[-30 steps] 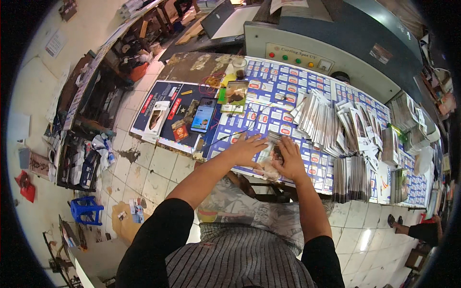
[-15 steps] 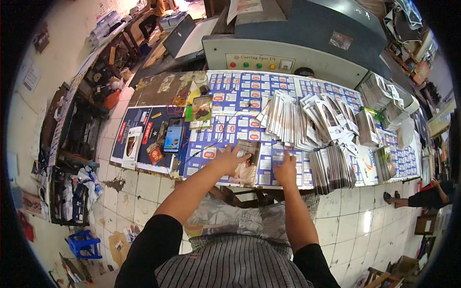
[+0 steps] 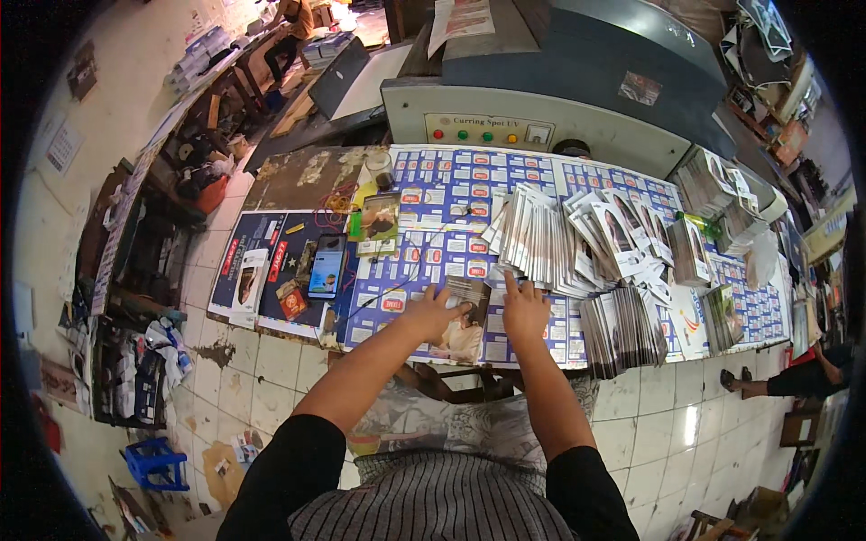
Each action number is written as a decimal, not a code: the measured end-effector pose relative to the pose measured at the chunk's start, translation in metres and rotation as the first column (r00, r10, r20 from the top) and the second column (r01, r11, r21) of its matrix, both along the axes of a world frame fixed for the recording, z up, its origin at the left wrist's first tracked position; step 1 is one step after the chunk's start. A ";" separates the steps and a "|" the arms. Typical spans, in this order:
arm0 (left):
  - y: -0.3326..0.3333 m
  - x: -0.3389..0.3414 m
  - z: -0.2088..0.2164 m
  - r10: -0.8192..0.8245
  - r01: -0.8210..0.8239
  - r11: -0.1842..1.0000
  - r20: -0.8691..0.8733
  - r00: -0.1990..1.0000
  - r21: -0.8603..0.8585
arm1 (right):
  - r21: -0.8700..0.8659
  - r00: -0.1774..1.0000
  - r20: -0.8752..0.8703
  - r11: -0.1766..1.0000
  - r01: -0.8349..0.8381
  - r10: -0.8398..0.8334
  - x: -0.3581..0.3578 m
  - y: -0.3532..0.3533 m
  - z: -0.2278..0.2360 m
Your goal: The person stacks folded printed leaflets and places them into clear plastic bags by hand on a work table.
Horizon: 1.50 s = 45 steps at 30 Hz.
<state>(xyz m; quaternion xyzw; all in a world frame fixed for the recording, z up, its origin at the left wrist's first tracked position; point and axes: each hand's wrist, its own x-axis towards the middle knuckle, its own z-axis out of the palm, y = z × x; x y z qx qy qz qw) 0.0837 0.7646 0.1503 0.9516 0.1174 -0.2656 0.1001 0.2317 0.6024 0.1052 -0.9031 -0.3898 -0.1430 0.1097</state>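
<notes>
A brown-toned printed leaflet (image 3: pixel 465 341) with a picture of a person lies flat near the table's front edge. My left hand (image 3: pixel 435 317) rests on its left side, fingers spread and thumb reaching across it. Just right of the leaflet, my right hand (image 3: pixel 527 314) lies over the blue printed sheets (image 3: pixel 424 261), its index finger stretched forward. Its fingertips are close to the lower left end of a fanned row of folded leaflets (image 3: pixel 541 234). I see nothing held in either hand.
More leaflets stand in a dark-edged row (image 3: pixel 624 332) and a loose pile (image 3: pixel 618 225) to the right. Leftward lie a phone (image 3: pixel 327 267), a green-brown card (image 3: pixel 378 221) and a thin cable. A grey machine (image 3: pixel 487 126) borders the far side. A blue stool (image 3: pixel 155 463) stands on the floor.
My right hand has moved left and forward, closer to the leaflet, with its fingers stretched further. My left hand stays on the leaflet, its fingers slightly shifted. The whole view has tilted a little.
</notes>
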 end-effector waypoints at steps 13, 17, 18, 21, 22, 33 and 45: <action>-0.002 0.003 0.003 0.047 -0.047 0.999 -0.036 0.998 -0.008 | -0.074 0.995 -0.081 0.996 -0.056 0.050 0.003 0.002 0.007; -0.008 0.006 0.006 0.051 -0.050 0.999 -0.045 0.998 0.012 | -0.065 0.986 -0.162 0.996 -0.062 0.051 0.013 -0.003 0.007; -0.008 0.005 0.006 0.050 -0.049 0.999 -0.048 0.998 0.011 | -0.061 0.975 -0.204 0.993 -0.103 0.088 0.014 -0.005 0.007; -0.008 0.001 0.008 0.053 -0.053 0.999 -0.056 0.997 -0.001 | -0.078 0.953 -0.166 0.959 -0.271 0.256 0.013 -0.018 0.010; -0.007 -0.001 0.011 0.039 -0.038 0.999 -0.047 0.998 0.018 | -0.084 0.950 -0.175 0.958 -0.274 0.257 0.012 -0.023 0.013; -0.006 0.000 0.021 0.008 -0.005 0.999 -0.051 0.999 0.052 | -0.184 0.764 -0.429 0.782 -0.596 0.482 -0.025 -0.074 0.042; 0.011 -0.049 -0.018 0.013 0.014 0.996 0.301 0.954 -0.087 | 0.078 0.960 -0.138 0.969 -0.233 0.242 -0.006 -0.088 0.011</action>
